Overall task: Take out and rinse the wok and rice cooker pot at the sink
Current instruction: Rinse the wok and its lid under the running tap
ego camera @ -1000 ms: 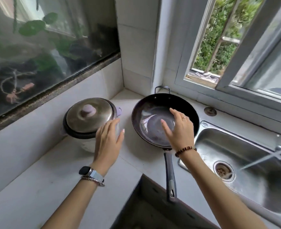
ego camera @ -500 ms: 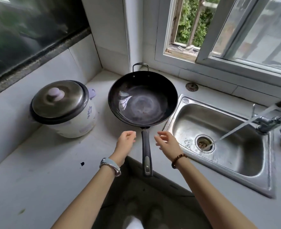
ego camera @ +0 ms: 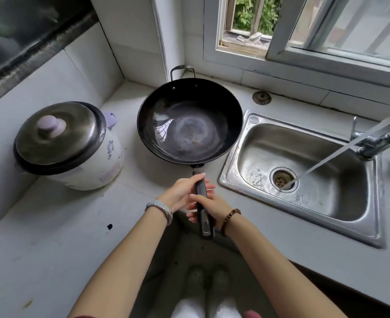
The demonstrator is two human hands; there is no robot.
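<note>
"Wok (ego camera: 189,125) first: where is it?"

"On the counter (ego camera: 52,226), in the corner under the window. Its long handle (ego camera: 201,189) points to six o'clock, out past the counter edge."

"And the hands?"

"Both are on that handle. The left hand (ego camera: 181,193) wraps it nearer the bowl. The right hand (ego camera: 209,206) curls round it just behind, fingers closed on the grip."

"Rice cooker (ego camera: 91,166)?"

"At nine o'clock from the wok, near it but apart. No hand is on it, and the lid (ego camera: 58,134) covers it, so the pot inside is hidden."

"Sink (ego camera: 340,210)?"

"At three to four o'clock from the wok, just beside its rim. The tap (ego camera: 372,143) stands at the basin's two o'clock and is running; the stream (ego camera: 327,159) lands on the drain (ego camera: 282,179)."
</note>
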